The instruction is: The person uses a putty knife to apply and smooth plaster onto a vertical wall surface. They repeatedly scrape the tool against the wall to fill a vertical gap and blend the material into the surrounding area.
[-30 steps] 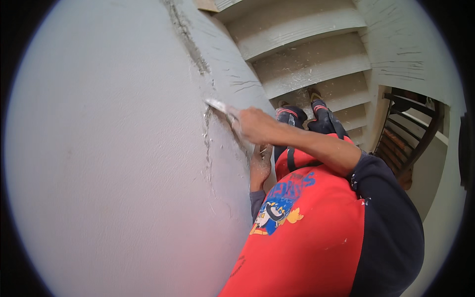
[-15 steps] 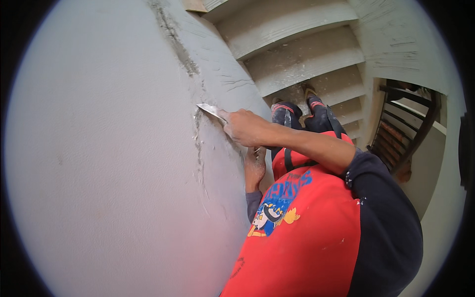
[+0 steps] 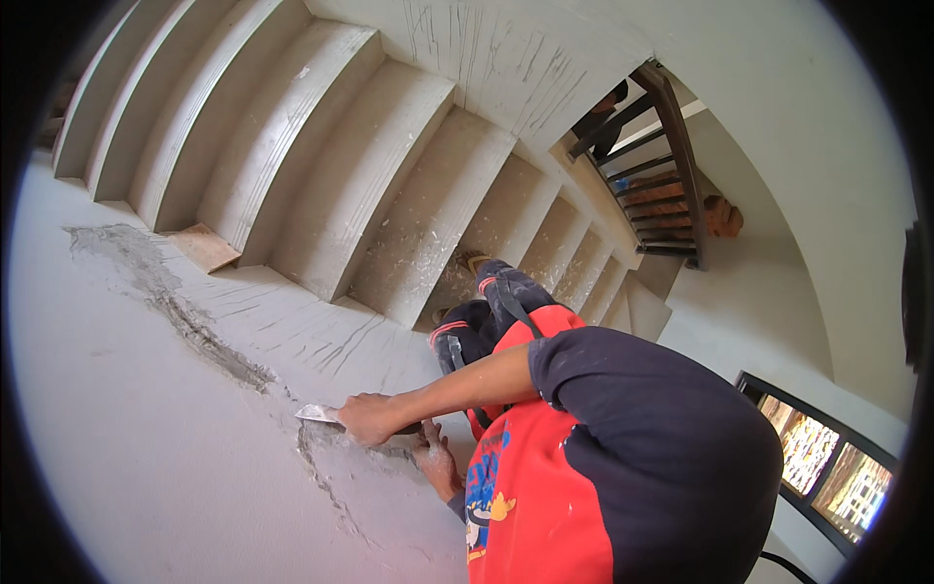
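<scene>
My right hand [image 3: 368, 419] is closed around a putty knife [image 3: 316, 414]. Its pale metal blade points left and lies against the wall, at a junction of rough cracks [image 3: 309, 457]. Just behind it, close to my body, my left hand [image 3: 438, 460] has its fingers curled, near a dark handle-like piece showing under my right wrist. What those fingers hold is partly hidden. A wide, rough grey groove [image 3: 209, 336] runs up the wall from the blade toward the upper left.
Dusty, paint-specked stairs [image 3: 331, 161] run alongside the wall, with my feet on one step. A small flat board [image 3: 202, 247] sits at the wall by a step. Beyond are a dark railing [image 3: 671, 165] and a window [image 3: 822, 457]; a person is partly visible behind the railing.
The view has swung, bringing more stairs and the window into sight. My right hand still holds the putty knife at about the same spot on the crack.
</scene>
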### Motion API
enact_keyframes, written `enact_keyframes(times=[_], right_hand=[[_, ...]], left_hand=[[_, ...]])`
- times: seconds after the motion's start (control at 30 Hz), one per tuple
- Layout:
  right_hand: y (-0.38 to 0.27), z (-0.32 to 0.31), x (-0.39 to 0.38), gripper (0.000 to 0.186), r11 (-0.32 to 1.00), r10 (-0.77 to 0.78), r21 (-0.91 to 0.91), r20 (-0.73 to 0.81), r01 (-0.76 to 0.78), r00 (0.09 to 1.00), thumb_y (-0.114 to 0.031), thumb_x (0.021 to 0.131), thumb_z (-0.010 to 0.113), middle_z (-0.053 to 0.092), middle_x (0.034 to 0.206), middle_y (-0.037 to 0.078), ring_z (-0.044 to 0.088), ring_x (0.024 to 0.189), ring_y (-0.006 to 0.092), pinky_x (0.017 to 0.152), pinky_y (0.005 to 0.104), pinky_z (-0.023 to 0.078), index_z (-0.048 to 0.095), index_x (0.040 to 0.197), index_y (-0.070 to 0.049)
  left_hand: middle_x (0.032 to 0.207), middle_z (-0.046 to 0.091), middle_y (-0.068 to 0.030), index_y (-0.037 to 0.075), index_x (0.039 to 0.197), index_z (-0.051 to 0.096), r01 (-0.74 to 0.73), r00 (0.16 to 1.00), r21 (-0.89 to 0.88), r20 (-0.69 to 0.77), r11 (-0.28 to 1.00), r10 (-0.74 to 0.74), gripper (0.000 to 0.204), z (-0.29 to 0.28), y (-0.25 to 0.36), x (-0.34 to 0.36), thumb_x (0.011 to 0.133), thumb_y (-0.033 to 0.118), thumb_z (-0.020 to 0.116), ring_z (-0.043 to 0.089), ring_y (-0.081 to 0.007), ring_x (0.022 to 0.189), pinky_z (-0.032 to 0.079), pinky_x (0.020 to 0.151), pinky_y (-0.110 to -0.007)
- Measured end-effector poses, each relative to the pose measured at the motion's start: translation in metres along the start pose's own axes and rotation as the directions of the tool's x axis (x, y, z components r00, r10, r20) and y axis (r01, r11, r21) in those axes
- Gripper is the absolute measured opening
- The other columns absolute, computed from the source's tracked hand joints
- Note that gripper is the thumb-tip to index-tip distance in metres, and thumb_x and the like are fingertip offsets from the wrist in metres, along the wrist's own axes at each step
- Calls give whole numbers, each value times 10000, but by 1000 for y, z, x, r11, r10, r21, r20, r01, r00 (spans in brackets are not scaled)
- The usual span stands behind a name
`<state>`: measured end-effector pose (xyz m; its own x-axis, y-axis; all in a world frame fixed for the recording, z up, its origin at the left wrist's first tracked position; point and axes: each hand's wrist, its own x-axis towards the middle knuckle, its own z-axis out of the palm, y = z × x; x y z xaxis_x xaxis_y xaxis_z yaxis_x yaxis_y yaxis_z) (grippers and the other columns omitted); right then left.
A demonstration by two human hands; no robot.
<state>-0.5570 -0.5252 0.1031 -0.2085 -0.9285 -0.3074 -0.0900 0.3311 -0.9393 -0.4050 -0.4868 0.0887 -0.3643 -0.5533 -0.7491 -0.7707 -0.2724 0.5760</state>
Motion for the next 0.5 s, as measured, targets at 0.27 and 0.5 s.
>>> enact_keyframes(times=[0.27, 0.5], right_hand=[[6, -3, 7, 598, 997, 35, 72, 83, -41, 996, -37, 742, 530, 642, 792, 248, 662, 665, 348, 572, 421, 531, 390, 1318, 41], [-15, -119, -15, 932, 946, -9, 302, -331, 115, 943, -17, 720, 465, 610, 663, 232, 567, 439, 273, 437, 370, 498, -175, 1387, 106]], left_hand=[[1322, 472, -181, 2, 1381, 343, -6, 1000, 4, 5, 1000, 6, 569, -6, -6, 12, 946, 325, 515, 516, -318, 1174, 428, 917, -440], [1159, 584, -129, -13, 1299, 451, -93, 994, 40, -59, 995, 95, 465, 2, -16, 16, 949, 283, 529, 606, -214, 950, 469, 772, -328]])
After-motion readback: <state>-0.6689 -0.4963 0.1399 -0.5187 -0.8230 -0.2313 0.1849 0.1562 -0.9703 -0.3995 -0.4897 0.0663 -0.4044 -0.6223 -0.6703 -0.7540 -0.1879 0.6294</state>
